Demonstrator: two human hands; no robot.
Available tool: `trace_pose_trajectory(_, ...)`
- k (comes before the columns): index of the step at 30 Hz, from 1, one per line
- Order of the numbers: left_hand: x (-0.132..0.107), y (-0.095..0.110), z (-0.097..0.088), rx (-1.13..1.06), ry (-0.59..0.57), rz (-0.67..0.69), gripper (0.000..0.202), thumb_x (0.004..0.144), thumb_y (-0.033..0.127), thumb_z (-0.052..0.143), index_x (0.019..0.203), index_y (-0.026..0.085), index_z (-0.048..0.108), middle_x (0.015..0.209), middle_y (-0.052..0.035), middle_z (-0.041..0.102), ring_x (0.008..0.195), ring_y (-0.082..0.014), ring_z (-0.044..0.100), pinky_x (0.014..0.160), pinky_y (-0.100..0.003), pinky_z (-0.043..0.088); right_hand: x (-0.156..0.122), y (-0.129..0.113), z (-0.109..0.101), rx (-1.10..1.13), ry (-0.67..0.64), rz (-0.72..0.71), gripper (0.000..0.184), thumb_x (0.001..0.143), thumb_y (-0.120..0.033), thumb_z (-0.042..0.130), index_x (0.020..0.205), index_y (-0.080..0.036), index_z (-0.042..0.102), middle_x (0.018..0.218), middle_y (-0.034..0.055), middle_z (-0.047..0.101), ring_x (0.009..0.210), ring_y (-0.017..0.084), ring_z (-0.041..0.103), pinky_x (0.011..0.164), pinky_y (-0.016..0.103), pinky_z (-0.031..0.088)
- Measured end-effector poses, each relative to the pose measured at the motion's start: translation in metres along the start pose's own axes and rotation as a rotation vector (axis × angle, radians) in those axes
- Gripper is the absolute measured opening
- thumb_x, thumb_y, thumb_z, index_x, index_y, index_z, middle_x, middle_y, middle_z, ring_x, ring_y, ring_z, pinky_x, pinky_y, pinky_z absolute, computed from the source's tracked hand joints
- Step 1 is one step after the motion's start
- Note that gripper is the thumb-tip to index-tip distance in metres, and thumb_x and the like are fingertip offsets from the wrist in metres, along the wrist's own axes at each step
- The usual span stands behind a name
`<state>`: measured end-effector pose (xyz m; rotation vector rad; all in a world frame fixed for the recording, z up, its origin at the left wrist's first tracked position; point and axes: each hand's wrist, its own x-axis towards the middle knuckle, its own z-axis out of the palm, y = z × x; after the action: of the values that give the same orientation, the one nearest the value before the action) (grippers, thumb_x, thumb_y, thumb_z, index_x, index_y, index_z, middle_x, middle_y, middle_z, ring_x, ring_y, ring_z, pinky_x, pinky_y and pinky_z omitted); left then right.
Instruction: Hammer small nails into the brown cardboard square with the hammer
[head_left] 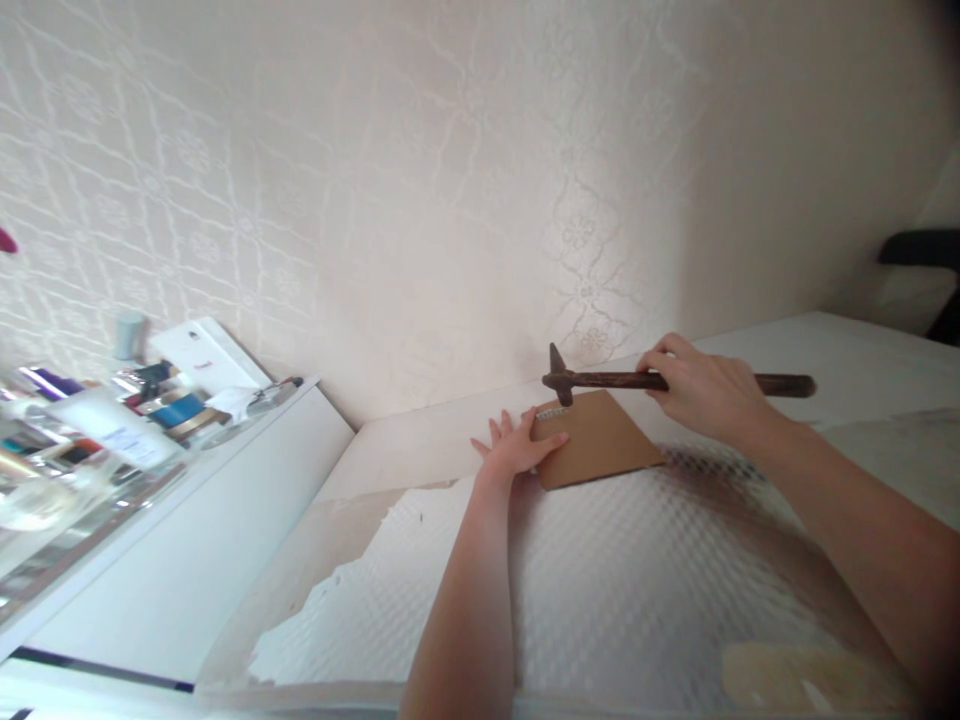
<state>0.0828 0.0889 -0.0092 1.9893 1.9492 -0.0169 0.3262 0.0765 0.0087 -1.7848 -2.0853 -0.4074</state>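
My right hand (701, 385) is wrapped round the dark handle of a hammer (615, 381). The hammer lies nearly level in the view, its head over the far left corner of a brown board (596, 445). Whether the head touches the board I cannot tell. My left hand (514, 443) rests on the board's left edge with fingers spread, the thumb lying on its surface. Close to that hand, along the board's far left edge, sits a small silvery strip (553, 413), too small to make out clearly. The board lies flat on textured white sheeting.
Textured white sheeting (600, 590) covers the tabletop, with a torn edge at left. A patterned wall (450, 200) rises behind. At left, a white cabinet (187, 540) carries bottles, tubes and a white box (210, 358). A black chair part (922, 248) shows at far right.
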Motion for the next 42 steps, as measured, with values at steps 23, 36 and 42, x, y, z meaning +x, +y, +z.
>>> trace_pose_trajectory(23, -0.0001, 0.0013, -0.0002, 0.018, 0.003, -0.003, 0.091, 0.064, 0.086, 0.028, 0.143, 0.043, 0.014, 0.155, -0.0026, -0.002, 0.138, -0.0405, -0.005, 0.099, -0.073, 0.002, 0.0007, 0.0005, 0.0022, 0.002, -0.001, 0.006, 0.021, 0.086, -0.028, 0.041, 0.096, -0.024, 0.060, 0.107, 0.0039, 0.055, 0.066, 0.014, 0.054, 0.048, 0.028, 0.024)
trace_pose_trajectory(36, 0.0006, 0.0006, 0.0005, -0.001, 0.002, -0.004, 0.089, 0.065, 0.084, 0.029, 0.143, 0.043, 0.014, 0.155, -0.0015, -0.002, 0.138, -0.0405, -0.007, 0.100, -0.073, 0.000, 0.0003, -0.0003, 0.0022, 0.013, 0.026, 0.015, 0.022, 0.086, -0.028, 0.042, 0.096, -0.023, 0.061, 0.106, 0.0043, 0.055, 0.066, 0.015, 0.055, 0.048, 0.029, 0.025)
trace_pose_trajectory(42, 0.0011, 0.0004, 0.0005, -0.006, 0.004, -0.003, 0.094, 0.061, 0.088, 0.028, 0.143, 0.043, 0.014, 0.155, -0.0035, -0.003, 0.138, -0.0399, -0.007, 0.099, -0.073, -0.001, 0.0002, 0.0001, 0.0014, 0.003, -0.002, 0.013, 0.025, 0.086, -0.029, 0.041, 0.097, -0.024, 0.062, 0.105, 0.0048, 0.054, 0.067, 0.016, 0.055, 0.050, 0.030, 0.028)
